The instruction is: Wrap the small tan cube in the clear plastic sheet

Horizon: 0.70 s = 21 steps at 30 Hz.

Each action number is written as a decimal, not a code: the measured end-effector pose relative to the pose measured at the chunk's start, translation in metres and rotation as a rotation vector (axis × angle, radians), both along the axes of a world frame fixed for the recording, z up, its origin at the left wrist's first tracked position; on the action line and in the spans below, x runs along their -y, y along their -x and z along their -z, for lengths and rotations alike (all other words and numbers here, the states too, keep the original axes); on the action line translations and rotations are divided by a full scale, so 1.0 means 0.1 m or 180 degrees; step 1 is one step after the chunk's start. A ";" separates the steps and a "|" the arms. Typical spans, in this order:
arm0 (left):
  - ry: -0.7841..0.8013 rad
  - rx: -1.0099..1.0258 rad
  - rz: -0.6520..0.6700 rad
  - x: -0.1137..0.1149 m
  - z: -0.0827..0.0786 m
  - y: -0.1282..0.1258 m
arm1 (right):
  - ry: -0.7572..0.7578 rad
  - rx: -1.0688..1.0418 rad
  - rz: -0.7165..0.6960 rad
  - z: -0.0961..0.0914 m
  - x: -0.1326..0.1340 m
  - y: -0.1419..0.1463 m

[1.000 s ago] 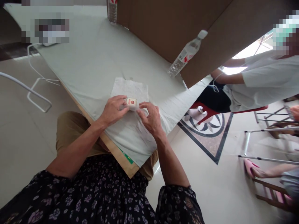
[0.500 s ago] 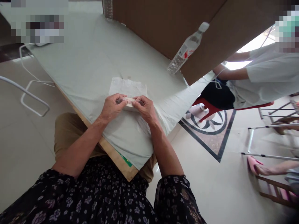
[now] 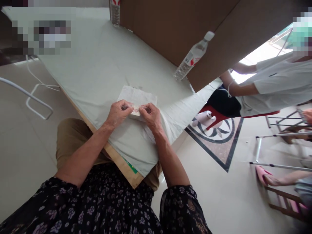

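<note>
My left hand and my right hand meet over a small flat packet with a red mark on it. Both pinch it between thumb and fingers, close to the tabletop. Under and behind the packet lies a white square of tissue paper on the pale cloth that covers the table. My fingers hide most of the packet.
A plastic water bottle leans against a tall brown cardboard panel; another bottle stands at the far edge. A person in a white shirt sits at right on a red chair. Metal frames and wooden chair legs stand on the tiled floor.
My hands have drawn together over the packet, covering its red label that lay in plain sight a second ago. The view has shifted slightly.
</note>
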<state>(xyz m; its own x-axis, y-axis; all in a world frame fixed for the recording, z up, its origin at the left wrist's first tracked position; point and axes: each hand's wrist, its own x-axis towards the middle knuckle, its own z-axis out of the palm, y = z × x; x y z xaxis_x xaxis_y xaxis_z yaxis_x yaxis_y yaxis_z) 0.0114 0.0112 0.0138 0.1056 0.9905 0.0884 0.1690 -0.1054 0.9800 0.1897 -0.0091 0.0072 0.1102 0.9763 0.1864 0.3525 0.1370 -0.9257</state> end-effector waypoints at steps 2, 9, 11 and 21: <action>0.0058 -0.0025 0.0039 -0.01 -0.03 0.00 | 0.0037 0.0015 -0.0023 0.03 -0.01 -0.01; 0.0185 -0.0278 0.0129 -0.03 -0.13 0.03 | -0.0687 0.1070 0.0519 -0.08 0.18 -0.04; 0.0195 -0.0312 0.0192 -0.04 -0.13 0.03 | -0.1080 0.1713 0.0704 -0.17 0.29 0.01; -0.0072 -0.0537 0.0124 -0.03 -0.14 0.17 | -0.0780 0.3083 -0.0333 -0.23 0.37 0.23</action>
<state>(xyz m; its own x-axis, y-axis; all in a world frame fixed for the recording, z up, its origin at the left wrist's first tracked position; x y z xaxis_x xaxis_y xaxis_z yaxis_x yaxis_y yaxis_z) -0.0057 0.0145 0.0283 0.1591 0.9833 0.0885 0.3261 -0.1369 0.9354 0.1666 -0.0459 0.0303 -0.2795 0.8951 0.3474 0.9142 0.3587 -0.1886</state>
